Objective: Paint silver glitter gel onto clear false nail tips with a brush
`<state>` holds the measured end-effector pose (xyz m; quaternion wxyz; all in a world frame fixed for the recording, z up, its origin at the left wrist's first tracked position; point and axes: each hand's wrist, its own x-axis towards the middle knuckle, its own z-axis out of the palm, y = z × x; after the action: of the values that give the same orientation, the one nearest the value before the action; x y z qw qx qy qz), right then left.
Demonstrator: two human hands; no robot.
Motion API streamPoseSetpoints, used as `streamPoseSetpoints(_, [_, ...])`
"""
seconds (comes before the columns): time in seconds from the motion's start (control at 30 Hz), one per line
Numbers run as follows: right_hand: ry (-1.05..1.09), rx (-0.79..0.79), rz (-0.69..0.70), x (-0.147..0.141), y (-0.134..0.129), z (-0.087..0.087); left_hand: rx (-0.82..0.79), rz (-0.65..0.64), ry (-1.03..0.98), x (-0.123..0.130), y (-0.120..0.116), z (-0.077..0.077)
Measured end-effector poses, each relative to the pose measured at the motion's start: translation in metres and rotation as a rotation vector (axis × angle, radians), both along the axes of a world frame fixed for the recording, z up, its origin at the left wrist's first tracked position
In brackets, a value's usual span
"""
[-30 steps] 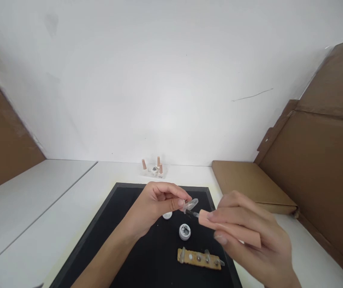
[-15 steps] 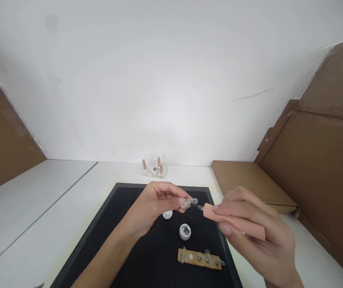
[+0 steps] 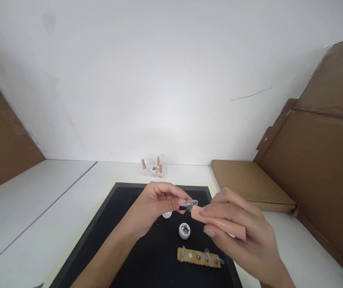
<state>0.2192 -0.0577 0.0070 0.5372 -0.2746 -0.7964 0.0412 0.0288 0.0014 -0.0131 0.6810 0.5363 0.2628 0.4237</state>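
**Brush now in at the clear tip, right hand shifted left**

Right hand [image 3: 245, 230] has moved left versus half a second ago; peach brush handle [image 3: 219, 223] now sits right beside the clear nail-shaped piece [image 3: 192, 203]. Its fingers are clamped on the handle. Left hand [image 3: 155, 204] hasn't moved, thumb and fingers pinching the piece over the black mat [image 3: 141, 252], far of the open jar [image 3: 185, 231]. Looks like coating underway; bristle contact unclear.
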Motion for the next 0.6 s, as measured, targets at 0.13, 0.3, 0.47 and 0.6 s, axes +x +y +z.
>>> streamPoseSetpoints(0.13, [0.007,0.004,-0.001,-0.0004,0.0001,0.0,0.001,-0.012,-0.019,-0.001,-0.0007,0.002])
streamPoseSetpoints(0.3, [0.007,0.022,-0.016,0.0013,0.0003,-0.0009,-0.013,-0.033,-0.045,-0.0036,0.0002,0.0017])
streamPoseSetpoints(0.47, [0.0,0.004,-0.016,0.0055,0.001,-0.0047,0.01,-0.067,-0.064,-0.0077,0.0022,-0.001])
streamPoseSetpoints(0.6, [0.002,-0.012,-0.017,0.008,0.0011,-0.0078,0.01,-0.067,-0.059,-0.0102,0.0024,-0.0004])
